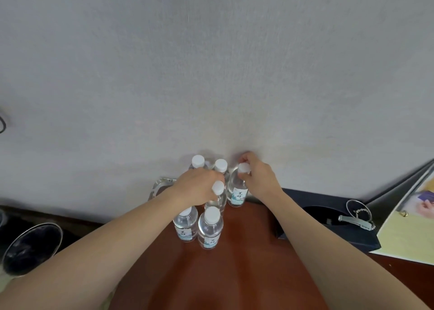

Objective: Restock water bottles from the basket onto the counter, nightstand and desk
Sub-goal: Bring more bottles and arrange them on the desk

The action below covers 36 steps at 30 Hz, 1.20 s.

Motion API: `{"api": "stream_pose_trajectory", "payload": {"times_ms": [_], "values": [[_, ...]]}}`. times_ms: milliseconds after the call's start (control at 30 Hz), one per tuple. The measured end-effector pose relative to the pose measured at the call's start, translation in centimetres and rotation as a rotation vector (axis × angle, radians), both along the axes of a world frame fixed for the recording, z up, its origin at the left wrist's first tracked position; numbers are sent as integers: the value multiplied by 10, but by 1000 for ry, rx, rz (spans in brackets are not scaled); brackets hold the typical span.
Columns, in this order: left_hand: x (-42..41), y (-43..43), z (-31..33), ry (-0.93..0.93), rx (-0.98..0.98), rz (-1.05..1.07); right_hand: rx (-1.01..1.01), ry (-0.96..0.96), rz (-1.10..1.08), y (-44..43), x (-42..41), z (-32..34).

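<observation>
Left hand [197, 187]: fingers curled round the neck of the mid bottle [217, 197], just under its cap.
Right hand [257, 177]: fingertips pinching the cap of the end bottle [237, 192], close to the wall [211, 75].
Where: six bottles upright in a tight cluster on the wood top [246, 251]; back pair [198, 162] just beyond the left fingers, front pair [210, 230] just short of them, towards the body.
Weight: judged full, so fairly heavy for so slim a shape.
Walls: thin clear plastic, smooth, probably a little slippery and easy to dent under a hard squeeze.
Best hold: at the neck below the cap, or round the body at the label; cap alone judged weak for lifting.
Tipping: tall, narrow and packed close; likely to topple at a knock from the knuckles.
Finish: white round caps, pale labels with a teal band, glossy red-brown top, grey fine-grained wall.
Right of the right fingers: dark tray [364, 241], then a pale booklet [399, 237].
</observation>
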<state>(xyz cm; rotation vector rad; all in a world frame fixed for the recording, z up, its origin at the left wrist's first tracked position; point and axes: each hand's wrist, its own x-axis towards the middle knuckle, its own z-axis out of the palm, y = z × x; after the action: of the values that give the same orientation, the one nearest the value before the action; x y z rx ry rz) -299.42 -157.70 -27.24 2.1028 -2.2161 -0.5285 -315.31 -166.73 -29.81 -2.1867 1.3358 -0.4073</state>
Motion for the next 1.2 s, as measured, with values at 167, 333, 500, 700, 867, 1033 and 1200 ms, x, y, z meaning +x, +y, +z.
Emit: {"api": "stream_pose_trajectory", "payload": {"times_ms": [167,333,500,700,867,1033,1200], "values": [[0,2,2,20,19,4,-183,113,55,7,-6,0],[-10,3,2,19,-18,-7,-211,92,33,15,-16,6],[-31,-4,-4,18,-49,-18,-208,93,1,19,-32,14],[-53,-22,-12,-41,-112,-44,-70,79,68,31,-44,6],[-60,-30,-16,-41,-111,-5,91,132,146,32,-44,10],[-41,-20,-4,186,-25,-36,4,198,189,33,-39,13],[18,16,30,110,45,-114,-65,178,253,43,-32,24]]}}
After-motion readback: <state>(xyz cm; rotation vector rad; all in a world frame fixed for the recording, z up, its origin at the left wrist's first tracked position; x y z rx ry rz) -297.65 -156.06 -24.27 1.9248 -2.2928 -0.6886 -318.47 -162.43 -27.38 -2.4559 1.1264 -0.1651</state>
